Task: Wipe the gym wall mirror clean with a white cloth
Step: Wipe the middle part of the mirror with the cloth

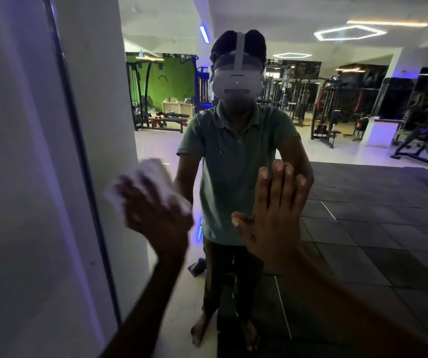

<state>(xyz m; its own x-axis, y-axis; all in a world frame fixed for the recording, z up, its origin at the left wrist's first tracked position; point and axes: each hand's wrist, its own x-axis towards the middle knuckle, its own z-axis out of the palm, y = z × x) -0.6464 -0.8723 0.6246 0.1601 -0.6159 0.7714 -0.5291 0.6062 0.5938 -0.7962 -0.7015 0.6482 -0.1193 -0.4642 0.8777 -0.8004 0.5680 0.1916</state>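
The wall mirror fills most of the view, its dark left edge meeting a white wall, and it reflects the gym floor, weight machines and a person in a green shirt wearing a white headset. The right hand lies flat on the glass with its fingers straight and together. The left hand, blurred, presses the white cloth against the mirror near its left edge, fingers spread over the bunched fabric
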